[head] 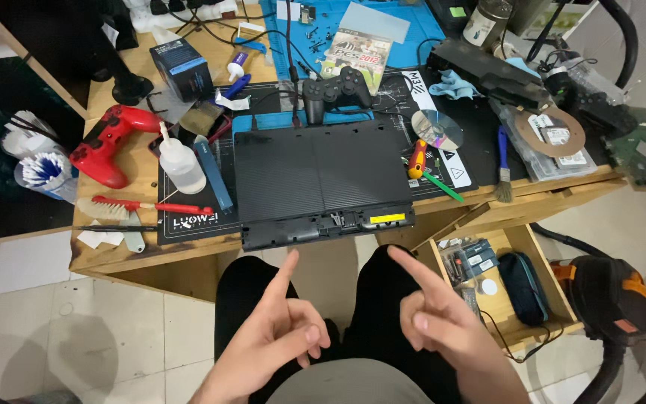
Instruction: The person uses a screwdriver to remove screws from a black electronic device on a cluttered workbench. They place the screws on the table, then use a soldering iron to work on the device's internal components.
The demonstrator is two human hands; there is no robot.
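Black console (pixel 321 182) front edge overhanging, hands (pixel 278 329) (pixel 431 314) empty

Probably repair workshop: tool-strewn workbench (pixel 114 254)

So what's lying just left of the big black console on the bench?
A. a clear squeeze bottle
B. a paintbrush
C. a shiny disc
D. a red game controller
A: the clear squeeze bottle stands right beside the black console's left edge; the red controller lies farther left.
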